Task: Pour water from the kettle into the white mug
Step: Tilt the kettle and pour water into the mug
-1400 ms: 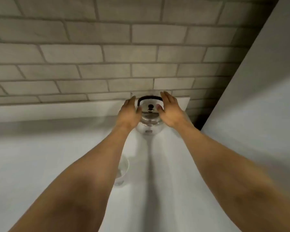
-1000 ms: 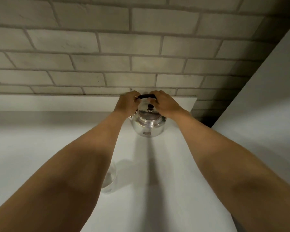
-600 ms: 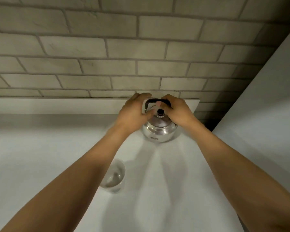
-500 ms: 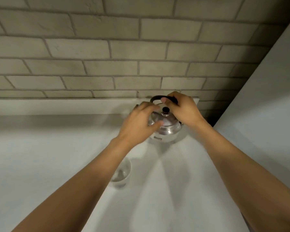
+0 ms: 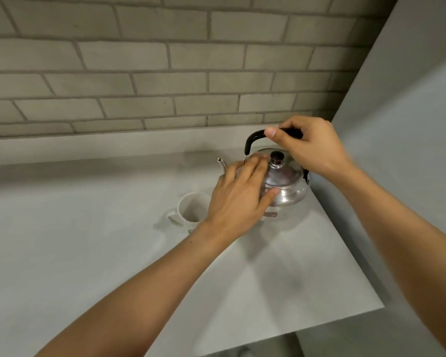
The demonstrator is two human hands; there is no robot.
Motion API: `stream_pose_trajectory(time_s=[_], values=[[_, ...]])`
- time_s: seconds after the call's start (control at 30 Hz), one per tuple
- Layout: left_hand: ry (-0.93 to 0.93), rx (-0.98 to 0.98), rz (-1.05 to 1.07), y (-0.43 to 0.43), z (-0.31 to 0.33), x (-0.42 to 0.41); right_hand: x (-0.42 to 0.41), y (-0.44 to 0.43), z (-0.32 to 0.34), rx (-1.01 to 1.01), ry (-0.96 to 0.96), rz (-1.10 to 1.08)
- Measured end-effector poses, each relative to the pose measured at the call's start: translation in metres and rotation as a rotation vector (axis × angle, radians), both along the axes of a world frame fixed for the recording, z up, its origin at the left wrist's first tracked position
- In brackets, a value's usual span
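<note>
A shiny steel kettle point(image 5: 286, 184) with a black arched handle and a black lid knob is held above the white counter, its thin spout pointing left. My right hand point(image 5: 312, 150) is closed around the top of the handle. My left hand point(image 5: 238, 199) lies flat against the kettle's left side, fingers spread over the lid and body. The white mug point(image 5: 191, 211) stands on the counter just left of the kettle, below the spout, partly hidden by my left hand; its handle faces left.
A white counter point(image 5: 88, 253) runs along a grey brick wall point(image 5: 165, 73). A tall grey panel point(image 5: 402, 150) closes the right side. The counter's front right edge ends near the lower right corner.
The kettle has come forward and left from the back wall toward the mug. My right hand now holds the handle alone, and my left hand has shifted onto the kettle's side.
</note>
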State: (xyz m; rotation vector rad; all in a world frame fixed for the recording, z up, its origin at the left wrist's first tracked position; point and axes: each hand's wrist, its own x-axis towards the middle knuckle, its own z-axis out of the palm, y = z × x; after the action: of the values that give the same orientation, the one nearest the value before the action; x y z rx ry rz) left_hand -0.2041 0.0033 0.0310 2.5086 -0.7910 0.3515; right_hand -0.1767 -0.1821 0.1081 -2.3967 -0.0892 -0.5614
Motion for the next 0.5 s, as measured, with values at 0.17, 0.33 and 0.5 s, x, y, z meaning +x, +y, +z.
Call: stream_pose_trajectory(time_s=[0.17,0.33,0.5], values=[[0.097,-0.121,0.061,-0.001,-0.008,-0.04,-0.022,0.009,0.007,-0.054,0.018,0.089],[0.134,-0.177,0.099,0.002,-0.015,-0.06,-0.031,0.016,0.006,-0.15,0.029,0.18],[0.162,-0.217,0.134,0.005,-0.021,-0.063,-0.028,0.026,0.008,-0.21,0.063,0.237]])
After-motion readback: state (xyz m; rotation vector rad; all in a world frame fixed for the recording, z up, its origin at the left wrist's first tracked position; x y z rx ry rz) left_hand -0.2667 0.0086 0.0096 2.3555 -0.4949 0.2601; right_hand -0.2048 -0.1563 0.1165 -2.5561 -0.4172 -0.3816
